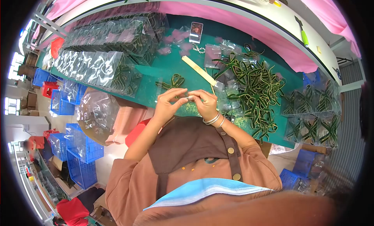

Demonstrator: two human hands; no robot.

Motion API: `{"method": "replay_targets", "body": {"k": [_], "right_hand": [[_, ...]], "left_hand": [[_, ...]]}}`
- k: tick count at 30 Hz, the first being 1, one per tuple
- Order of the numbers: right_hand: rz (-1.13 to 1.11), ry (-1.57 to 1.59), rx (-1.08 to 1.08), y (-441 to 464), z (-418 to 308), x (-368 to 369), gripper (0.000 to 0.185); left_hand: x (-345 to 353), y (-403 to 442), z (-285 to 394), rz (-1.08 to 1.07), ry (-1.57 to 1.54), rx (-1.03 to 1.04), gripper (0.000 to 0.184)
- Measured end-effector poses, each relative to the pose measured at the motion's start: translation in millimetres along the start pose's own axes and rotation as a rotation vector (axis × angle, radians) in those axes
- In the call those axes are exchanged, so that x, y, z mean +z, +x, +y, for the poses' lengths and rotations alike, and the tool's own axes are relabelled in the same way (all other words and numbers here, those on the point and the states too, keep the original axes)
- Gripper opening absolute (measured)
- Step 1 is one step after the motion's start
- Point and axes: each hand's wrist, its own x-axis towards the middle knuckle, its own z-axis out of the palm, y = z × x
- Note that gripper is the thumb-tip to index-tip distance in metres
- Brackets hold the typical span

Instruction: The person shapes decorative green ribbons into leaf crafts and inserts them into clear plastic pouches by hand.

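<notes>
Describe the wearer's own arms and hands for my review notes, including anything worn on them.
The left sleeve and right sleeve are loose, brown and end around the elbows. Neither the left hand nor the right hand wears a glove. Pale, shiny bangles circle the right wrist; none shows on the left.

Tabletop [150, 78]: matt, smooth. Stacked packs [87, 70]: clear glossy plastic. Ribbon pile [255, 89]: cloth, soft sheen. 1 flat strip [198, 70]: wood-like, smooth. Apron [191, 142]: matt cloth. Bangles [212, 119]: shiny metal. Crates [81, 170]: plastic. Small pinched piece [190, 97]: material unclear.
</notes>
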Motion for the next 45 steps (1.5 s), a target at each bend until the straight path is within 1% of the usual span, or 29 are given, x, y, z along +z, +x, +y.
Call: {"method": "replay_targets", "body": {"k": [2, 4, 6, 7, 9, 11, 12, 13, 14, 15, 16, 17, 18, 19, 21, 23, 25, 27, 29, 31, 33, 34, 35, 36, 38, 39, 41, 43, 45], "right_hand": [[0.012, -0.029, 0.031, -2.1, 0.6, -6.7, 0.008], [0.029, -0.058, 0.063, -5.1, 2.2, -10.6, 0.007], [0.073, 0.085, 0.183, -9.9, 5.6, -13.0, 0.007], [0.079, 0.084, 0.189, -13.0, 8.0, -13.9, 0.007], [0.097, 0.300, 0.390, -18.1, 13.5, -16.1, 0.006], [0.086, 0.343, 0.419, -19.2, 18.4, -19.9, 0.006], [0.070, 0.384, 0.443, -19.5, 21.4, -21.9, 0.006], [0.072, 0.386, 0.449, -20.0, 25.8, -23.4, 0.006], [0.058, 0.335, 0.406, -20.6, 31.4, -24.7, 0.006], [0.043, 0.284, 0.362, -21.5, 36.3, -26.3, 0.005], [0.043, 0.284, 0.365, -22.5, 40.6, -27.9, 0.005], [0.022, 0.324, 0.413, -23.8, 44.6, -29.1, 0.006], [0.001, 0.365, 0.461, -25.1, 47.5, -30.4, 0.006], [0.001, 0.368, 0.467, -25.2, 49.7, -32.0, 0.006], [-0.030, 0.390, 0.559, -23.1, 54.4, -34.7, 0.006], [-0.015, 0.355, 0.527, -21.2, 55.9, -32.3, 0.006], [-0.004, 0.317, 0.490, -16.1, 57.6, -30.7, 0.006], [0.025, 0.257, 0.324, -9.2, 59.9, -29.0, 0.007], [0.017, 0.295, 0.304, -1.4, 57.8, -26.5, 0.009], [0.011, 0.333, 0.282, 5.2, 52.8, -26.3, 0.010], [-0.027, 0.216, 0.253, 9.0, 48.0, -26.9, 0.013], [-0.031, 0.215, 0.252, 10.6, 47.2, -27.0, 0.013], [-0.032, 0.147, 0.212, 11.4, 46.7, -27.0, 0.012], [-0.034, 0.080, 0.173, 12.1, 45.7, -26.6, 0.012], [-0.032, 0.056, 0.168, 13.8, 41.4, -25.6, 0.012], [-0.029, 0.031, 0.162, 14.5, 38.5, -25.8, 0.011], [-0.023, 0.007, 0.197, 15.9, 30.1, -28.3, 0.011], [-0.018, -0.017, 0.231, 13.6, 24.7, -28.6, 0.011], [0.007, 0.080, 0.314, 10.7, 20.5, -26.4, 0.011]], "left_hand": [[-0.8, 4.3, -0.5, -0.143, 0.078, -0.078, 0.034], [4.4, 8.2, 4.0, -0.162, 0.090, -0.076, 0.033], [10.6, 11.5, 6.0, -0.184, 0.102, -0.075, 0.032], [13.1, 13.3, 6.1, -0.189, 0.124, -0.091, 0.030], [18.2, 15.5, 3.8, -0.200, 0.150, -0.109, 0.029], [23.3, 14.6, -4.6, -0.159, 0.305, 0.034, 0.025], [24.7, 14.3, -9.6, -0.163, 0.306, 0.029, 0.025], [26.0, 14.3, -15.0, -0.148, 0.377, 0.070, 0.025], [27.3, 14.5, -18.9, -0.134, 0.446, 0.112, 0.025], [29.5, 14.4, -20.9, -0.137, 0.446, 0.109, 0.025], [32.3, 14.1, -22.2, -0.110, 0.482, 0.150, 0.024], [34.4, 13.8, -24.2, -0.083, 0.519, 0.189, 0.024], [35.7, 13.7, -28.2, -0.084, 0.520, 0.184, 0.024], [36.7, 14.1, -32.5, -0.086, 0.531, 0.208, 0.024], [37.4, 17.5, -33.0, -0.090, 0.542, 0.228, 0.025], [36.8, 23.6, -24.2, -0.192, 0.383, -0.097, 0.022], [35.4, 27.4, -27.2, -0.173, 0.343, -0.101, 0.023], [33.7, 29.2, -27.1, -0.147, 0.304, -0.107, 0.025], [31.6, 31.7, -21.8, -0.097, 0.210, -0.044, 0.028], [29.9, 32.1, -19.7, -0.080, 0.183, -0.037, 0.028], [28.8, 32.3, -19.9, -0.067, 0.156, -0.028, 0.028], [28.4, 32.1, -21.2, -0.048, 0.189, 0.014, 0.027], [27.9, 31.4, -21.9, -0.031, 0.223, 0.055, 0.027], [28.3, 30.7, -21.7, -0.030, 0.223, 0.054, 0.027], [30.6, 29.6, -20.6, 0.046, 0.137, 0.002, 0.027], [30.4, 29.3, -20.1, 0.044, 0.137, 0.003, 0.027], [30.4, 30.1, -17.7, 0.053, 0.364, 0.246, 0.029], [30.0, 31.4, -11.2, 0.045, 0.404, 0.281, 0.028], [29.0, 32.8, -10.6, 0.036, 0.442, 0.318, 0.027]]}}
